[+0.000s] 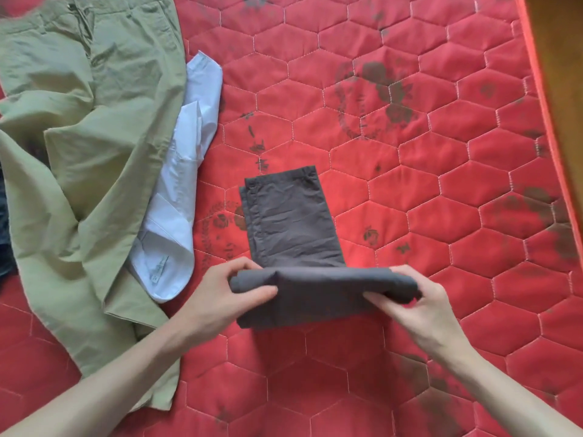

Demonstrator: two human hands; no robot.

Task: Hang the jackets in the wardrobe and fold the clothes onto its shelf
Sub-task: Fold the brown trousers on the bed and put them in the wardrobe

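A: Lower centre: the left hand (217, 288) and right hand (422, 299) pinch the ends of the half-folded grey trousers (293, 222) on the red mattress (410, 184).

B: Progress?

A: Early, seemingly. The white shirt (176, 216) and green trousers (79, 137), upper left, lie unfolded; no wardrobe shows.

Count on the red quilted mattress (410, 197): three garments clearly visible, namely one grey pair of trousers (293, 222), partly folded; one olive-green pair of trousers (79, 137); one pale blue shirt (176, 200). One dark fabric item (4, 234) at left edge, unidentifiable. Two hands: left hand (220, 294), right hand (419, 307)
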